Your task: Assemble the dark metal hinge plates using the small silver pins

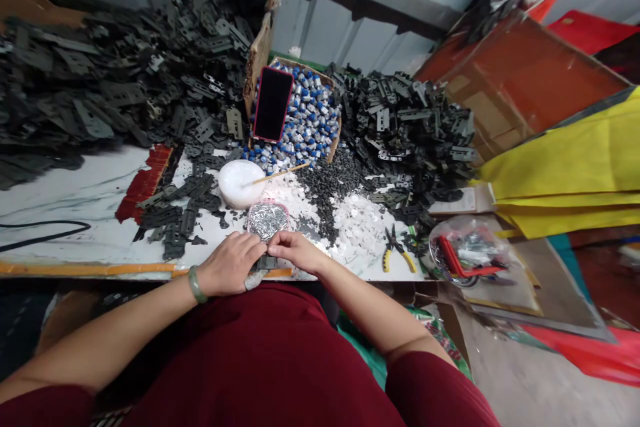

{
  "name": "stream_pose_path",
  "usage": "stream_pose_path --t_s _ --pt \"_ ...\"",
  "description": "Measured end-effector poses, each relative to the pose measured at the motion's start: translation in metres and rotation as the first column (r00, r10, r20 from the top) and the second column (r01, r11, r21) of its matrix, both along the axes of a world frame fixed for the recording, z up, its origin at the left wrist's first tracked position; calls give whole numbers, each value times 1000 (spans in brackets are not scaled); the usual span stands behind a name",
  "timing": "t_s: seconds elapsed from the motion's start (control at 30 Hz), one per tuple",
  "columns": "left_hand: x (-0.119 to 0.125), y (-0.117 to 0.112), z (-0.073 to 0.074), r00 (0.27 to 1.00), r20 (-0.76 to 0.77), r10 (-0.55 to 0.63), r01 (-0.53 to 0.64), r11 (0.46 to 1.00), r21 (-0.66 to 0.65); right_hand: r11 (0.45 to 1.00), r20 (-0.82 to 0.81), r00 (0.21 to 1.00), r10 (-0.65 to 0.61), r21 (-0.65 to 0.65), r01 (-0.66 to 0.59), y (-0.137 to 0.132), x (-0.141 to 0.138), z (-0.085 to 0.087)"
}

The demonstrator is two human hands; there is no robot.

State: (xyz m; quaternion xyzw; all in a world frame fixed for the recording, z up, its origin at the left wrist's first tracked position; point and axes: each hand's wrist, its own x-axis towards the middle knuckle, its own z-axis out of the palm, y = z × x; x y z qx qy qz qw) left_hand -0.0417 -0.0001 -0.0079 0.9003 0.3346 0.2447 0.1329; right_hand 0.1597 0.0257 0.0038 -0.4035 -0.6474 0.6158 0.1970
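Note:
My left hand [231, 270], with a green bangle [195, 284] on its wrist, and my right hand [296, 250] meet at the near edge of the table [75, 193]. Between the fingers of both sits a small dark flat plastic part [267, 261]. Both hands are closed around it. Just beyond my fingers stands a small pink-rimmed tray of shiny metal pins [268, 219]. A white round tub [241, 182] with a wooden stick [280, 173] resting in it lies behind the tray.
Heaps of dark plastic parts [100, 80] cover the back left and a second heap of dark parts [410, 127] the right. A cardboard box of blue-white pieces [310, 120] holds a leaning phone [273, 104]. Yellow-handled pliers [397, 248] and a clear bag with red tools [465, 253] lie right.

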Motion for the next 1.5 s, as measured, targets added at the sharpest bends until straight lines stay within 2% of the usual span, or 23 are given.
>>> stream_pose_path --t_s 0.03,0.07,0.1,0.17,0.2,0.23,0.27,0.3,0.37,0.47,0.57,0.67,0.73,0.8,0.83,0.9,0.97,1.03,1.1,1.17,1.27,1.4,1.5 --pt "0 0 1 1000 -2 -21 21 1000 -2 991 35 997 61 113 -65 0 1 4" --pt "-1 -1 2 999 -1 -41 41 999 -3 955 101 987 123 257 -145 0 1 10" --pt "-1 -2 3 998 4 -56 56 998 -3 884 187 967 171 405 -234 0 1 16" --pt "-1 -3 7 997 20 -71 71 997 6 676 358 912 202 622 -394 -1 1 28" --pt "-1 -4 9 997 32 -73 73 997 8 582 415 889 195 680 -445 -1 1 33" --pt "-1 -5 11 996 45 -72 72 997 4 516 447 875 184 714 -473 -2 0 37" --pt "-1 -6 13 996 62 -65 66 998 -7 477 461 870 177 733 -485 -1 0 39" --pt "0 -6 14 995 84 -48 51 998 -27 462 460 871 172 743 -484 0 -1 40" --pt "0 -7 15 989 147 9 4 996 -89 489 426 888 171 746 -452 3 -2 39" --pt "1 -8 14 938 308 162 -90 968 -234 585 335 927 170 722 -369 7 -7 33" --pt "3 -13 11 788 469 398 -182 879 -440 636 272 955 116 718 -282 2 -18 25" --pt "9 -19 8 643 520 562 -211 783 -585 669 223 975 17 722 -177 -7 -30 16" --pt "13 -19 7 594 527 608 -185 740 -646 722 211 977 -25 680 -128 -9 -34 11" --pt "19 -14 7 517 531 671 -120 672 -731 801 238 971 -27 587 -122 -6 -34 7" --pt "21 -10 7 454 527 718 -60 615 -786 835 260 965 -17 535 -129 -2 -33 6" --pt "25 -1 7 304 466 831 128 449 -884 863 289 957 -33 491 -118 7 -28 6" --pt "26 5 6 210 342 916 345 258 -902 820 268 958 -101 567 -72 13 -24 10" --pt "24 7 5 187 213 959 480 100 -872 720 214 972 -94 689 -82 14 -23 15" --pt "23 7 2 158 122 980 534 19 -845 603 216 976 18 777 -183 9 -26 18" --pt "24 5 0 110 90 990 576 10 -817 505 271 959 78 819 -273 1 -31 16" --pt "27 6 -3 67 89 994 671 22 -741 446 296 955 -6 856 -263 -7 -39 3" --pt "27 9 -3 53 37 998 723 -12 -691 446 180 977 -112 888 -113 -8 -48 -14" --pt "22 9 -1 31 28 999 740 -4 -673 503 98 991 -97 864 -36 -5 -51 -14"
